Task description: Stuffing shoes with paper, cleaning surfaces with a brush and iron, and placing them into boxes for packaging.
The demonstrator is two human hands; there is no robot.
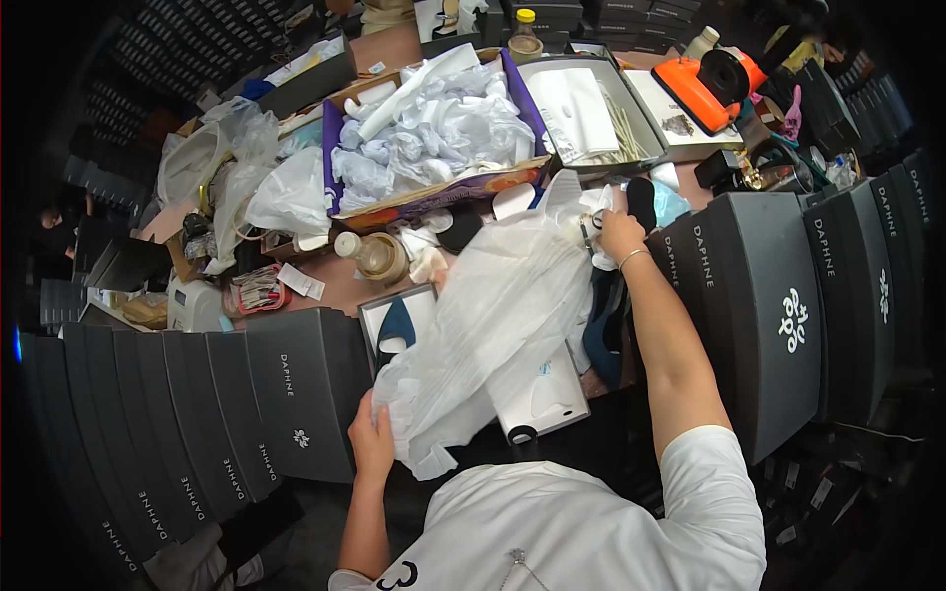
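Observation:
A large, crinkled sheet of white tissue paper [493, 295] stretches diagonally in front of me. My left hand [371, 440] is closed on its near left edge. Farther off on the right, my right hand [623, 238] has its fingers curled beside the paper's far end, next to a small metallic, dark-edged thing [595, 223]; what it grips is not plain. Partly under the paper lies a white open shoebox [542, 394]. A dark teal shoe [397, 323] shows at the paper's left, and another dark blue shoe [603, 340] at its right.
Rows of dark grey shoeboxes [305, 394] flank me left and right [764, 315]. Behind the paper stand a glue jar [372, 258] and a purple carton [333, 163] of crumpled wrapping. An orange device [695, 94] sits far right; a red basket [258, 291] is at left.

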